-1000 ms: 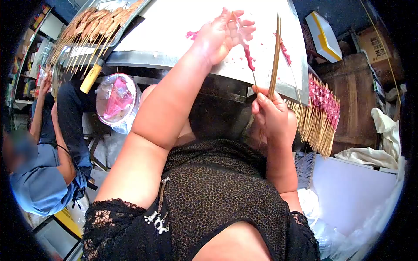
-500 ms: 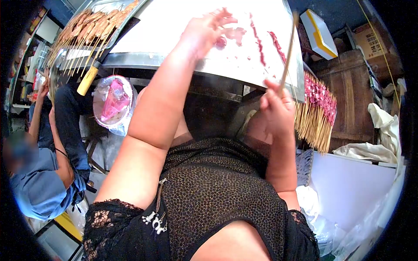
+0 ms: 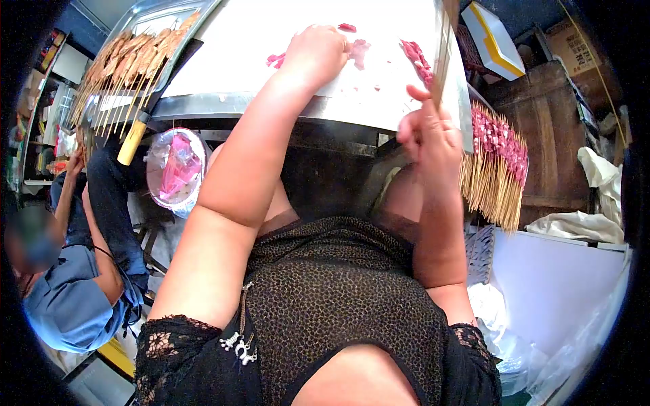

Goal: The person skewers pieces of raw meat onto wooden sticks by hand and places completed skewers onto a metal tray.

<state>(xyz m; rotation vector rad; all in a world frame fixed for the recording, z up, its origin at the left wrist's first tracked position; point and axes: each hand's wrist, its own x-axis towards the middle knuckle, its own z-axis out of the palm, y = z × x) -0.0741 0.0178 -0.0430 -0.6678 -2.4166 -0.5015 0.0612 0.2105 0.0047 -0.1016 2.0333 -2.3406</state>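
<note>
My left hand (image 3: 318,55) is over the white board (image 3: 244,51), its fingers curled and their tips mostly hidden. A thin pink piece of meat (image 3: 360,53) lies right beside those fingers, and a small red scrap (image 3: 275,61) shows on the other side. My right hand (image 3: 433,132), at the board's front edge, is closed around a long wooden stick (image 3: 443,54) that points away from me and is smeared by motion. A narrow row of red meat (image 3: 416,59) lies just left of the stick.
Raw meat skewers (image 3: 497,162) are stacked at the right. A tray (image 3: 196,34) of brown skewers and a yellow handle (image 3: 134,140) are at the left. Below hangs a plastic-lined bucket (image 3: 177,169). A co-worker (image 3: 74,291) sits far left.
My left hand has gone from spread fingers to curled ones. My right hand has risen slightly with the stick. Two meat rows showed before; one shows now.
</note>
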